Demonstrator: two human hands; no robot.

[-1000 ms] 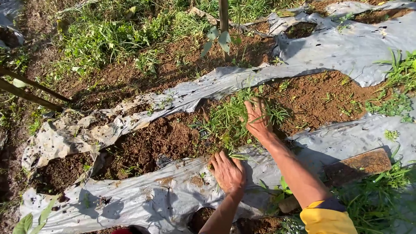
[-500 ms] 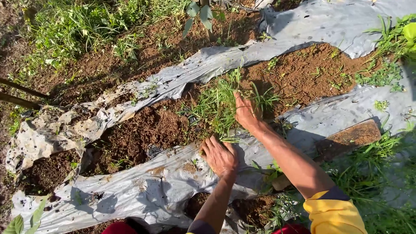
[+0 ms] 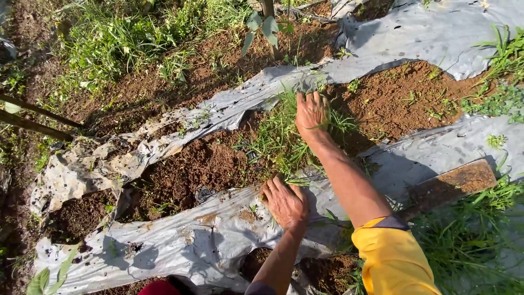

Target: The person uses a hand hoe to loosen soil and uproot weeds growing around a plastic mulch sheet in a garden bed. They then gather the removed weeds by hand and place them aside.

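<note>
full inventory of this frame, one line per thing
weed clump: one, green, in the soil gap, right hand in it
plastic sheet: torn strips, silver-grey, across the bed
soil: brown, bare between the strips
wooden board: one, brown, right, on the sheet
stake: one, brown, top centre, with leaves
poles: two, dark, left edge
grass: green, top left; more at lower right
left hand: flat on the sheet edge
right hand: in the weed clump, yellow sleeve behind
</note>
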